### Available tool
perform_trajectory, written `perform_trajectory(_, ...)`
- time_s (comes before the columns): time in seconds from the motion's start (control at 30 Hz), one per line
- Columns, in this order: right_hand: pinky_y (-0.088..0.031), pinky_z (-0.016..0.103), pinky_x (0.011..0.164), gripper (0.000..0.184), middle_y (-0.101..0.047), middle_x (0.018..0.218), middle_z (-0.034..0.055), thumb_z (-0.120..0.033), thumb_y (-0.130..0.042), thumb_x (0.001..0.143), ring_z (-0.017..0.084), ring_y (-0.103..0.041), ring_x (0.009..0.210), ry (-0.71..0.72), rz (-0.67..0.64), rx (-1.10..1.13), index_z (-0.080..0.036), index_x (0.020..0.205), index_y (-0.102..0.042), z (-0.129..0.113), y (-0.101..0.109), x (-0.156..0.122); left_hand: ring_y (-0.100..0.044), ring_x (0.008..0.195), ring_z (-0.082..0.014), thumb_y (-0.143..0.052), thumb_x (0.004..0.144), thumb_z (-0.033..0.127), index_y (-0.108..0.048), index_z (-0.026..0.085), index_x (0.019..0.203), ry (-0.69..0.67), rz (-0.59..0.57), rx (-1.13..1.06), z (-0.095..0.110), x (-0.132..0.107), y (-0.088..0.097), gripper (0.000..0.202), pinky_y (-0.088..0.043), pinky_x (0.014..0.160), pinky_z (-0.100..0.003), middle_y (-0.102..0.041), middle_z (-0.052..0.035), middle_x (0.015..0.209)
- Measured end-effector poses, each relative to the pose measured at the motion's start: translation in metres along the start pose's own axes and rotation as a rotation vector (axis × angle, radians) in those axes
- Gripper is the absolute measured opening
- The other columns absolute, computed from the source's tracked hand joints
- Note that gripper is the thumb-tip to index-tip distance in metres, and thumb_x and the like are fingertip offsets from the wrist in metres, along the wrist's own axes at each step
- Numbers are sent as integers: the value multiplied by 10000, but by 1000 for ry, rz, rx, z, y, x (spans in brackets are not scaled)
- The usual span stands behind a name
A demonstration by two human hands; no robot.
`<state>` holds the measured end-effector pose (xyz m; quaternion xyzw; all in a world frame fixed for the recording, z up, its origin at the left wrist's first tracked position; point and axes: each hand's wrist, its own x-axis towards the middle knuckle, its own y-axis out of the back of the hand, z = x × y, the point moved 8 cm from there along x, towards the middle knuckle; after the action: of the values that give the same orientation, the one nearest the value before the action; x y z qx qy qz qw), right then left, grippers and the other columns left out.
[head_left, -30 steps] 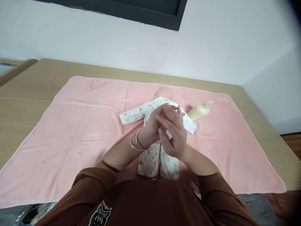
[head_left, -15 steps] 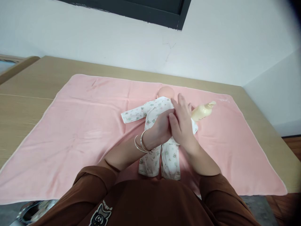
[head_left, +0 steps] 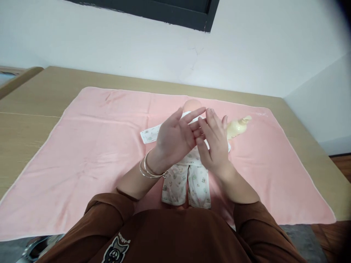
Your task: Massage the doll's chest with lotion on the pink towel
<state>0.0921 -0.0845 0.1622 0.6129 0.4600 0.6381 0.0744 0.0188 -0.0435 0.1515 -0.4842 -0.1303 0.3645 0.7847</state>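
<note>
A doll (head_left: 192, 160) in a white patterned outfit (head_left: 177, 186) lay directly beneath the person's hands, its long axis running straight away from the body: rounded head (head_left: 192, 105) at the far end, trouser legs at the near end, almost reaching the brown shirt (head_left: 181, 233). One sleeve stretched out to the left; most of the other was covered by the right hand (head_left: 215, 146). The hands hid much of the doll's torso, and whether it lay face up could not be told.

Both hands were raised over the doll and appeared to grip nothing. The left hand (head_left: 175, 140), with thin bracelets (head_left: 153, 175) at its wrist, had its palm turned up and spread wide; the right hand was loosely curved, its fingers meeting those of the left (whether anything thin was between them did not show). Neither hand was clearly nearer the doll, which ran below the place where they met.

Just beyond the right hand, a pale yellow bottle (head_left: 237, 128) slanted with its narrow tip toward the far right. Under everything spread a pink blanket (head_left: 109, 124), on a wooden worktop (head_left: 33, 95) set against a white wall (head_left: 153, 51).
</note>
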Motion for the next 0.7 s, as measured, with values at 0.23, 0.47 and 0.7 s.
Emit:
perform_trajectory(0.23,-46,822,1124,600,-161,1693,35,-495,-187,1028,439,-43,1552,-138,19,-48,-335,1606,-149,8,22,2,-418,1468,-246,-244,1040,453,-484,276,1464,49,-202,-5,-41,-7,-28,519,-322,1235,-435,-574,-10,1475)
perform_trajectory(0.47,25,723,1213,856,-90,1690,182,-595,-267,982,421,2,1556,30,-149,51,-97,1613,29,-53,-3,-14,-311,1522,-276,-164,1028,558,-428,246,1497,1,-87,0,-27,-2,-16,622,-269,1261,-491,-546,-33,1502)
perform_trajectory(0.7,-61,661,1255,706,-314,1643,111,-437,-323,1002,339,-131,1563,148,-160,137,-197,1623,-88,-64,-8,-20,-365,1495,-279,-106,1020,600,-496,261,1419,-280,51,106,30,-15,-5,652,-321,1229,-519,-631,-37,1393)
